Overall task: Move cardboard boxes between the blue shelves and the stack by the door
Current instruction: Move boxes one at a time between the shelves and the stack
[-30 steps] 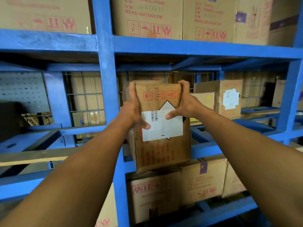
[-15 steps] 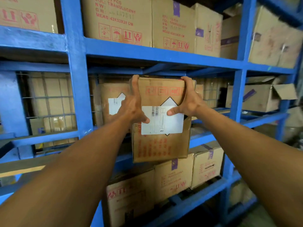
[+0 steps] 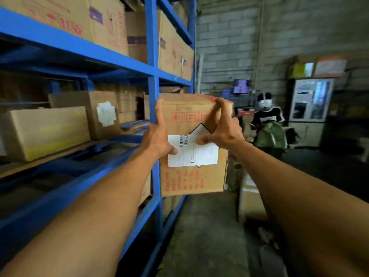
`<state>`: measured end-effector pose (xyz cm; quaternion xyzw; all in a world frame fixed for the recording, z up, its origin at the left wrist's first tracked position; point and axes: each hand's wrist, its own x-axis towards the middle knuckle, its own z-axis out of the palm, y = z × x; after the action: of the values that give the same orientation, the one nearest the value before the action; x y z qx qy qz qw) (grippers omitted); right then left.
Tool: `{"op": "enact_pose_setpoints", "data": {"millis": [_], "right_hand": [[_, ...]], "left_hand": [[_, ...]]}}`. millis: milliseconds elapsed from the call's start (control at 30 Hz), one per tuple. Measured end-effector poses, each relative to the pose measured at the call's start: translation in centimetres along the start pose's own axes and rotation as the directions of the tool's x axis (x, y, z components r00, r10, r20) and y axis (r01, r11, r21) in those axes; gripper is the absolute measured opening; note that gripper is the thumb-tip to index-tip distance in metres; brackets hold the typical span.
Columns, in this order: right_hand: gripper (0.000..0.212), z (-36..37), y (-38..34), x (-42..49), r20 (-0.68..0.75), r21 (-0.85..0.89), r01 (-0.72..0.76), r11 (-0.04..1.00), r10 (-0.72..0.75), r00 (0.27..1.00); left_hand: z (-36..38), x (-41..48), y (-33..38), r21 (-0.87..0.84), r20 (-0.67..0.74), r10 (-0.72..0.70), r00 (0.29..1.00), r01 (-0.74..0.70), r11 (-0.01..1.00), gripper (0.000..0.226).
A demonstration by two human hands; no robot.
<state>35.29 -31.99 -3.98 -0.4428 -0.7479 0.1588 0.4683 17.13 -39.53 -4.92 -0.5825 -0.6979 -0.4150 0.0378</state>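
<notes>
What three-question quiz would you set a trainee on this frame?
1. True or false: the cardboard box rests on the blue shelves.
2. What is stuck on the box's near face? A) a white barcode label B) green tape C) nothing
3. Fill in: the box is held by ___ hands.
Key: 1. False: the left hand and the right hand hold it in the air. 2. A. 3. Both.
</notes>
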Motion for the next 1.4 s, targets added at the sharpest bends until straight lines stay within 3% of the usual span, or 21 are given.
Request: {"op": "enact_pose_setpoints", "data": {"millis": [167,367,467,700,800,967,1133,1267,1333,1400], "right_hand": [[0.131,-4.7,7.0,0.1,-0.157,-0.130,-0.145,0.981,0.124,0.980],[0.120,-9.8,15.3,1.3,-0.324,-0.223,-0.224,0.949,0.145,0.935],[0.120,-12.1,18.8,1.7,-0.431,-0.228,-0.309,0.923,0.189,0.883],[0.126,-16.7,24.2,-2.1,-0.633,-0.267,-0.574,0.774,0.308,0.710],[0.125,-17.3,24.7,-4.7,-0.714,-0.222,-0.685,0.694,0.363,0.599],[0.124,-15.3,23.8,-9.5,-0.853,-0.112,-0.838,0.533,0.382,0.357],[0.122,-10.6,21.6,-14.4,-0.941,0.050,-0.905,0.422,0.325,0.099],[0.123,-6.2,19.6,-18.3,-0.947,0.176,-0.922,0.345,0.313,-0.063],[0.121,-4.3,18.3,-19.9,-0.940,0.248,-0.915,0.320,0.309,-0.146],[0.123,-3.2,17.9,-21.2,-0.924,0.305,-0.900,0.311,0.324,-0.202]], "left_hand": [[8.3,2.8,4.4,-0.033,0.162,0.111,0.980,-0.107,0.994,0.154],[18.1,6.3,10.3,-0.131,0.279,0.258,0.925,-0.229,0.964,0.152],[22.8,8.1,13.4,-0.188,0.292,0.346,0.892,-0.301,0.935,0.159],[32.5,7.8,20.2,-0.364,0.411,0.556,0.723,-0.429,0.827,0.156],[34.6,6.6,22.0,-0.476,0.406,0.673,0.619,-0.485,0.734,0.147],[36.0,4.8,22.6,-0.664,0.445,0.841,0.307,-0.518,0.540,0.144],[35.4,2.3,21.4,-0.745,0.439,0.897,0.048,-0.539,0.393,0.151],[34.3,-0.4,19.8,-0.792,0.419,0.898,-0.134,-0.538,0.289,0.146],[34.0,-1.7,19.3,-0.820,0.385,0.898,-0.214,-0.526,0.227,0.139],[33.8,-2.7,18.7,-0.835,0.330,0.914,-0.235,-0.524,0.166,0.129]]}}
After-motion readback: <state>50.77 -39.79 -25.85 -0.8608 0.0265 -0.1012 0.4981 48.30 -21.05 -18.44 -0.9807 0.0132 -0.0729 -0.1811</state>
